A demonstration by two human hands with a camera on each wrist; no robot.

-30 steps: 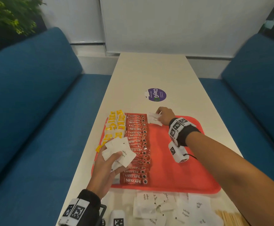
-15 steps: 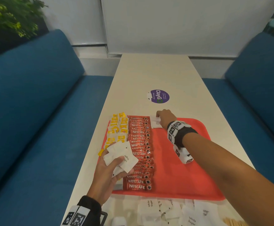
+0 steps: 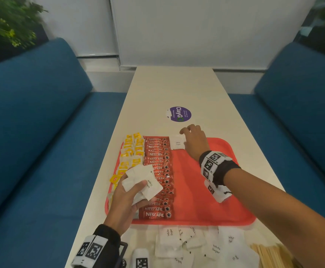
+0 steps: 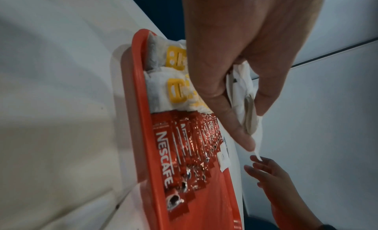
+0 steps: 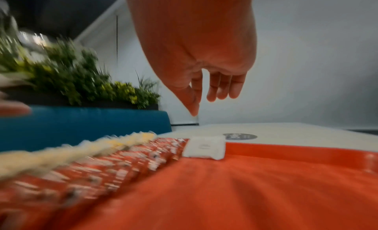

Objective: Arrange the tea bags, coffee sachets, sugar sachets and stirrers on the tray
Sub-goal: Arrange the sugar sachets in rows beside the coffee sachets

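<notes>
Tray [image 3: 225,215], red, on the table; landmark for all entries.
Tea bags [image 3: 131,151]: along the tray's left edge.
Left hand [image 3: 127,198]: above the tray's near-left corner, gripping a loose fan of sugar sachets [image 3: 144,178]; a slack grip would likely spill them onto the rows below.
Coffee sachets [image 3: 157,175]: column right of the tea bags.
Placed sugar sachet [image 3: 178,143]: far edge of the tray.
Right hand [image 3: 195,141]: fingers relaxed, empty, just above it; could nudge it askew.
Stirrers [image 3: 270,254]: off the tray's near-right corner.

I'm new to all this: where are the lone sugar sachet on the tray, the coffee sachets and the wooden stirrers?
Lone sugar sachet [image 3: 178,143]: head view, its printed middle.
Coffee sachets [image 3: 157,175]: head view, mid-column.
Wooden stirrers [image 3: 270,255]: head view, bundle's middle.
</notes>
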